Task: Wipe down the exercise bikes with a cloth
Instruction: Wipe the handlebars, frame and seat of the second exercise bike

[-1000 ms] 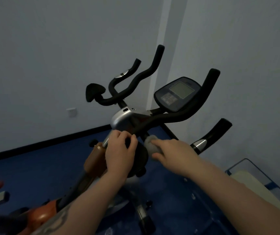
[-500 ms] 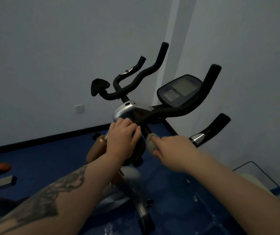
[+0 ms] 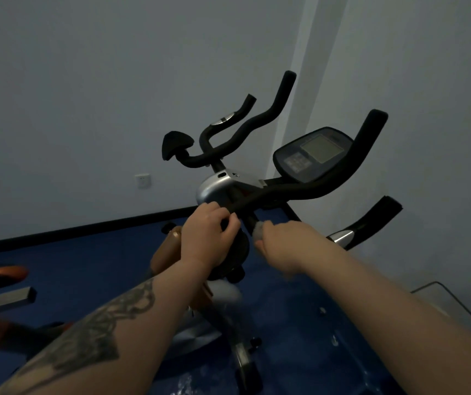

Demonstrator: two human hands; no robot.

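While both forearms reach up from the bottom of the frame, the hands meet at the centre, on the stem of an exercise bike [image 3: 223, 189] standing in a room corner. The left hand [image 3: 207, 235] curls its fingers over a dark round part just below the silver stem cover [image 3: 214, 188], gripping it. Just right of it, the right hand [image 3: 282, 240] is closed around a small grey cloth [image 3: 260, 230], a wad of which pokes out past the knuckles and touches the black bar under the handlebars [image 3: 300, 192]. The two hands sit close together but do not touch.

Black padded handlebars curve up toward the upper middle and right of the frame, and a dark console [image 3: 314, 155] with a pale screen sits between them, right of centre. An orange frame tube [image 3: 168, 249] slants down just left of the left hand. The floor [image 3: 86, 258] is blue, with a black skirting along a grey wall [image 3: 86, 81] that carries a white socket [image 3: 143, 181] left of centre. Part of a second bike [image 3: 0, 295], orange and grey, shows at the lower left edge.

Compared with half a second ago, the hands keep the same grips and the same places on the stem. The left forearm's tattoo shows a little more, and the bike sits slightly higher in the frame.
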